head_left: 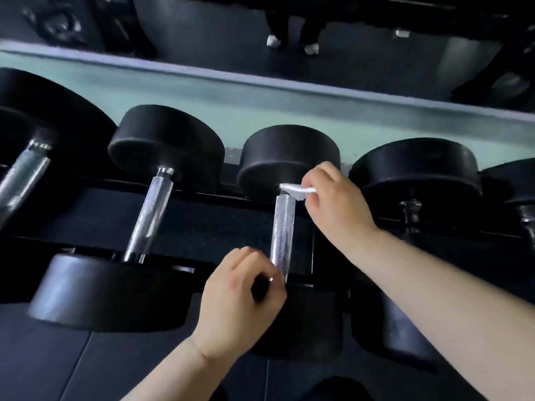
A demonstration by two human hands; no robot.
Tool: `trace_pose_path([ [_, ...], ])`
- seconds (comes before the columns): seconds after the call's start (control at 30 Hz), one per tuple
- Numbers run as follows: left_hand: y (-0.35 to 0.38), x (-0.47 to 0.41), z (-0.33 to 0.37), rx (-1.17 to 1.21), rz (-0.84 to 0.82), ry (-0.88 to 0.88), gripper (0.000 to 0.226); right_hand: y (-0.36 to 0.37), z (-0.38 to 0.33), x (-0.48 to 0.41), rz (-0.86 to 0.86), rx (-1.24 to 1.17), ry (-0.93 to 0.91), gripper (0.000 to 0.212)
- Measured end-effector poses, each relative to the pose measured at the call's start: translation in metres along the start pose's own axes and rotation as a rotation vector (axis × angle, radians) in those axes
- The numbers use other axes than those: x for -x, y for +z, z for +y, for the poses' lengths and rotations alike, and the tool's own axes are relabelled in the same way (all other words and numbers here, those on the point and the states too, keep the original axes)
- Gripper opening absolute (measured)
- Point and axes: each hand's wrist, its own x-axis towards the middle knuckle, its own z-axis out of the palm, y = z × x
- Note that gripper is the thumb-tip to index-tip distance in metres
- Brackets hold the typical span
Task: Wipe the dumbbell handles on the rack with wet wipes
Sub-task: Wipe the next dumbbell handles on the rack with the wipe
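Several black dumbbells lie side by side on a dark rack [202, 215]. The middle dumbbell has a knurled chrome handle [282, 227] running from its far head [286, 157] toward me. My right hand [333, 201] pinches a small white wet wipe [296, 191] against the far end of that handle, just below the far head. My left hand [240, 302] has its fingers curled round the near end of the same handle, partly hiding the near head.
Another dumbbell with a chrome handle [152, 212] lies to the left, a larger one [26, 169] at the far left, and darker ones [411, 209] to the right. A pale green ledge [260, 96] runs behind the rack. Dark floor lies below.
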Motion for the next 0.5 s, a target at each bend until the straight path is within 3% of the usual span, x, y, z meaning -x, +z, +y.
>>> trace_pose_path([
  [0.1, 0.005, 0.003, -0.007, 0.032, 0.061, -0.006, 0.019, 0.021, 0.000, 0.004, -0.229, 0.079, 0.013, 0.014],
  [0.27, 0.003, 0.002, -0.007, 0.028, 0.083, -0.032, 0.022, 0.025, -0.008, 0.023, -0.317, -0.287, 0.183, 0.006],
  [0.33, 0.003, 0.003, -0.006, 0.018, 0.064, -0.047, 0.021, 0.021, -0.013, 0.032, -0.497, -0.346, 0.172, 0.017],
  [0.4, 0.003, 0.003, -0.007, 0.000, 0.050, -0.057, 0.022, 0.021, -0.018, 0.036, -0.650, -0.295, 0.119, 0.016],
  [0.5, 0.004, 0.005, -0.009, 0.003, 0.054, -0.041, 0.023, 0.027, -0.012, 0.019, -0.535, -0.245, 0.082, 0.008],
])
